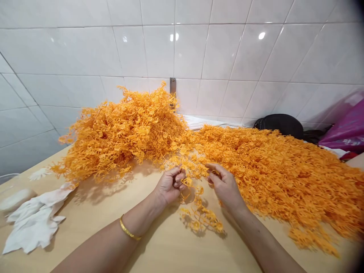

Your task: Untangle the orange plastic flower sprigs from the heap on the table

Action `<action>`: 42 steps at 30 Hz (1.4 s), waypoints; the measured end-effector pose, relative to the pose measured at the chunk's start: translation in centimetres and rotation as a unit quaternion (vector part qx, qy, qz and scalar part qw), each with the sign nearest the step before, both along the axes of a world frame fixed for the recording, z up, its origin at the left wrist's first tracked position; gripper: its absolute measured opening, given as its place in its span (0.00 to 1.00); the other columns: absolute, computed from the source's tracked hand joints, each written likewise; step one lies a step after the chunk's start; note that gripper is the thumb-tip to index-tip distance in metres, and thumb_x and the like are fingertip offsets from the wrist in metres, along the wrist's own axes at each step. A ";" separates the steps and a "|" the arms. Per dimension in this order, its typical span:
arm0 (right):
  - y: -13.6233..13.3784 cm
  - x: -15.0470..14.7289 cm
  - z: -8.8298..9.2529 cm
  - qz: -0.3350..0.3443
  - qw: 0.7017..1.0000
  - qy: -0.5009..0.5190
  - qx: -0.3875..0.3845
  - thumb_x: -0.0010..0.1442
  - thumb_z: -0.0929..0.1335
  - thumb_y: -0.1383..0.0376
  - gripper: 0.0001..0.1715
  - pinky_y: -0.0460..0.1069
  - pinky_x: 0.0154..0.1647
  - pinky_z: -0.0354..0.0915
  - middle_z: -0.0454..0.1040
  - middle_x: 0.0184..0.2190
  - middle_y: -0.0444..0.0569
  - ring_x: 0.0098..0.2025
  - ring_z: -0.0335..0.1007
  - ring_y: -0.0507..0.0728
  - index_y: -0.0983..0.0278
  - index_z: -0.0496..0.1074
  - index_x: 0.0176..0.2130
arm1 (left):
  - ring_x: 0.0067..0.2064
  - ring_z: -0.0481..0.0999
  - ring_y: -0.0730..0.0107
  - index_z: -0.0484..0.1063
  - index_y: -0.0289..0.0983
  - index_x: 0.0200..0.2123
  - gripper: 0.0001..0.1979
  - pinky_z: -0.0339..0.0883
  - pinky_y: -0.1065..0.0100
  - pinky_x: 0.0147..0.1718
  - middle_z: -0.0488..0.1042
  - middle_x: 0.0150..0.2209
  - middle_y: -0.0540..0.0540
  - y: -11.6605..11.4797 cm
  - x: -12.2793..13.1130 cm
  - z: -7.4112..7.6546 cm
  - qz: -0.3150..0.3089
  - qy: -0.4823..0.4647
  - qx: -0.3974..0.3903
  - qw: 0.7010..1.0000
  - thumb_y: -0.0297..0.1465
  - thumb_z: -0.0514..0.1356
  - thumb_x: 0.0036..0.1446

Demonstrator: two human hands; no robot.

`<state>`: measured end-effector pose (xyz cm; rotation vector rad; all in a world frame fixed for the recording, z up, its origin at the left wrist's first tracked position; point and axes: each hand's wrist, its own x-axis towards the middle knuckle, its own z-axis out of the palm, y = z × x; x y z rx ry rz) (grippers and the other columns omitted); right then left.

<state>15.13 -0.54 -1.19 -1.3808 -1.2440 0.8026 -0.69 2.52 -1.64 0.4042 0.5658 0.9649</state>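
Observation:
My left hand (170, 184), with a gold bangle on the wrist, is closed in a pinch on an orange plastic sprig (196, 212) that trails down onto the wooden table (99, 212). My right hand (223, 185) is beside it, fingers curled and pinching the upper part of the same orange sprig. A tall heap of orange plastic sprigs (125, 132) lies behind my left hand. A wider, flatter spread of orange sprigs (284, 170) runs to the right of my right hand.
Crumpled white gloves (35, 220) lie at the table's left edge. A black bag (280, 125) and a purple plastic bag (345, 131) sit at the back right against the white tiled wall (199, 49).

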 end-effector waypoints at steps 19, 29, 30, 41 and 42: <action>-0.9 -3.0 -0.9 0.167 0.963 0.204 -0.055 0.48 0.67 0.58 0.12 0.46 0.22 0.61 0.69 0.20 0.42 0.22 0.66 0.51 0.64 0.63 0.26 | 0.13 0.48 0.81 0.54 0.35 0.16 0.15 0.52 0.76 0.14 0.51 0.11 0.54 -0.7 1.1 -0.2 -0.026 0.004 -0.035 0.999 0.29 0.48 0.54; -0.6 -3.5 -0.1 0.059 0.933 0.347 -0.077 0.45 0.69 0.62 0.13 0.43 0.15 0.58 0.66 0.16 0.40 0.16 0.61 0.48 0.63 0.60 0.23 | 0.13 0.46 0.81 0.44 0.37 0.13 0.20 0.52 0.76 0.12 0.43 0.11 0.56 -0.5 1.0 0.4 -0.094 -0.029 -0.070 0.993 0.32 0.50 0.53; -0.4 -2.8 0.1 0.026 0.929 0.361 -0.074 0.45 0.69 0.63 0.12 0.43 0.16 0.60 0.65 0.15 0.39 0.16 0.61 0.47 0.63 0.59 0.23 | 0.13 0.46 0.81 0.45 0.37 0.14 0.19 0.49 0.77 0.12 0.42 0.11 0.57 -0.5 0.9 0.2 -0.086 -0.044 -0.065 0.993 0.31 0.50 0.52; -0.5 -0.4 0.8 0.047 0.971 0.223 -0.073 0.47 0.67 0.60 0.16 0.45 0.22 0.62 0.62 0.16 0.36 0.16 0.61 0.47 0.61 0.64 0.37 | 0.14 0.55 0.82 0.58 0.36 0.23 0.09 0.50 0.78 0.16 0.61 0.13 0.55 -0.9 1.4 -0.8 0.014 0.061 0.086 0.994 0.29 0.58 0.46; -0.5 -0.5 0.7 0.064 0.968 0.223 -0.091 0.46 0.67 0.58 0.15 0.45 0.22 0.61 0.62 0.16 0.36 0.17 0.61 0.47 0.62 0.65 0.34 | 0.14 0.56 0.82 0.58 0.36 0.23 0.09 0.51 0.78 0.17 0.62 0.13 0.54 -1.0 1.5 -0.8 0.015 0.071 0.098 0.993 0.29 0.59 0.45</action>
